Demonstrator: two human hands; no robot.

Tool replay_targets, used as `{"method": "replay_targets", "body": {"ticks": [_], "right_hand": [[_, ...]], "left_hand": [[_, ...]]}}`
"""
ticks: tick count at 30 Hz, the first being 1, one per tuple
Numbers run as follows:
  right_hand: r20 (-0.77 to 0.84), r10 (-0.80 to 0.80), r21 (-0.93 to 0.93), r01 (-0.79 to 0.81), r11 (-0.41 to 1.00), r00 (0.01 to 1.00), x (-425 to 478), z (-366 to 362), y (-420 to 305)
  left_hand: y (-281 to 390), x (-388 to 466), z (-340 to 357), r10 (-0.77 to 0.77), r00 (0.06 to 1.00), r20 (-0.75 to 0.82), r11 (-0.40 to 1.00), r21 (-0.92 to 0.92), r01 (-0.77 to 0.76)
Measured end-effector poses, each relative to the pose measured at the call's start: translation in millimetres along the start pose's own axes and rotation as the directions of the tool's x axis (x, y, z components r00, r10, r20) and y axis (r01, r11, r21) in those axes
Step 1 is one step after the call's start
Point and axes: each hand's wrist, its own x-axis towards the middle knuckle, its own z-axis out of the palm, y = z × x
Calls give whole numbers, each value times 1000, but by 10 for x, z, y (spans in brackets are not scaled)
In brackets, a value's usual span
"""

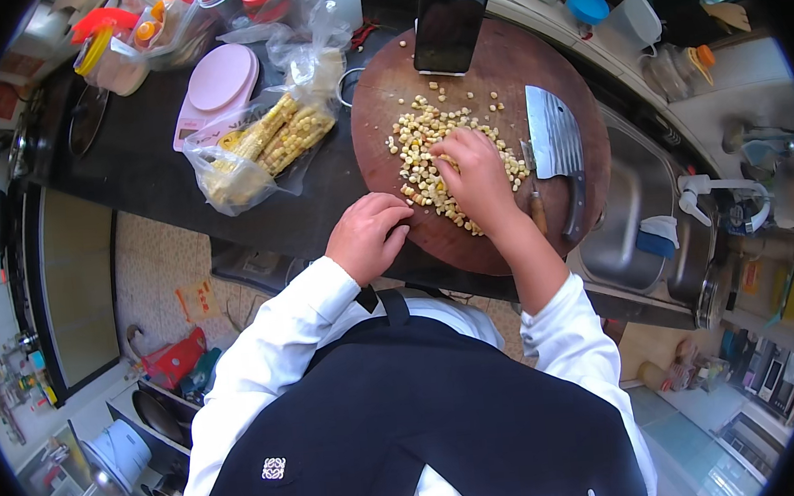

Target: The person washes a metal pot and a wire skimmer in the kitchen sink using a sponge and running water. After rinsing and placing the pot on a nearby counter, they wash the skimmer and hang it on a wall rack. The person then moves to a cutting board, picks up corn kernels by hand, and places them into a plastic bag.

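Observation:
Loose corn kernels (423,134) lie spread over a round wooden chopping board (383,74). My right hand (475,172) reaches into them from above, fingers bent down and fingertips among the kernels. Whether any are pinched there is hidden. At the board's near left edge rests my left hand (371,236), its thumb apart from the curled fingers, with nothing visible in it. A cleaver (554,131) with a dark handle lies flat on the board's right side. Beside it is a small knife with a wooden handle (538,212).
A clear plastic bag with corn cobs (297,140) sits left of the board, near a pink kitchen scale (219,80). A phone (452,20) stands upright on the board's far part. To the right are a steel sink (621,209) and a white faucet (697,189).

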Motion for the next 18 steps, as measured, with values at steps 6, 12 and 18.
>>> {"method": "replay_targets", "body": {"ticks": [6, 12, 18], "right_hand": [[42, -13, -107, 17, 994, 999, 232, 205, 44], [58, 16, -130, -9, 991, 998, 287, 286, 62], [-17, 92, 24, -92, 995, 996, 297, 231, 164]], "left_hand": [[-2, -80, 26, -76, 997, -21, 996, -51, 75], [0, -85, 20, -111, 994, -13, 991, -74, 110], [-29, -87, 36, -99, 995, -19, 992, -81, 97]]}}
